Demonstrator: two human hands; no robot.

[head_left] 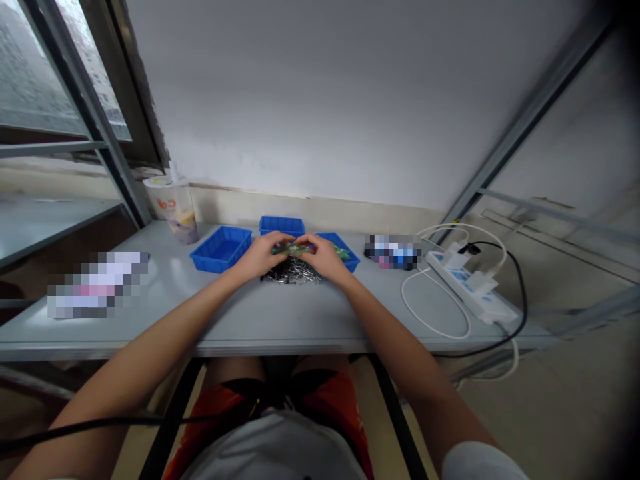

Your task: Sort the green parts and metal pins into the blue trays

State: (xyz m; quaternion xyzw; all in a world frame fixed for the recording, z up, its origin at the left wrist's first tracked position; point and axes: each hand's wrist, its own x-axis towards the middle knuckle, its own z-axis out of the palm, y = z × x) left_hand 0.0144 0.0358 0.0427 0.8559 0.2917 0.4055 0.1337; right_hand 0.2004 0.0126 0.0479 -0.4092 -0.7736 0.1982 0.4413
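My left hand (pixel 261 257) and my right hand (pixel 324 257) meet over the middle of the table, fingers closed on a small, shiny green item (pixel 294 249). It looks like a piece of thin plastic packaging, but the fingers hide part of it. Just under both hands lies a loose pile of small dark and silvery metal pieces (pixel 293 271), thin like nails or screws. Behind my right hand stands a blue bin (pixel 354 260) with more green, glossy material in it. A second blue bin (pixel 221 250) is left of my left hand, and a third blue bin (pixel 281 224) sits behind.
A plastic drink cup (pixel 181 217) stands at the back left. Blurred-out items lie at the left (pixel 97 285) and right (pixel 393 252). A white power strip (pixel 473 287) with plugs and looping cables covers the right end of the grey table (pixel 290 327). Metal posts frame both sides.
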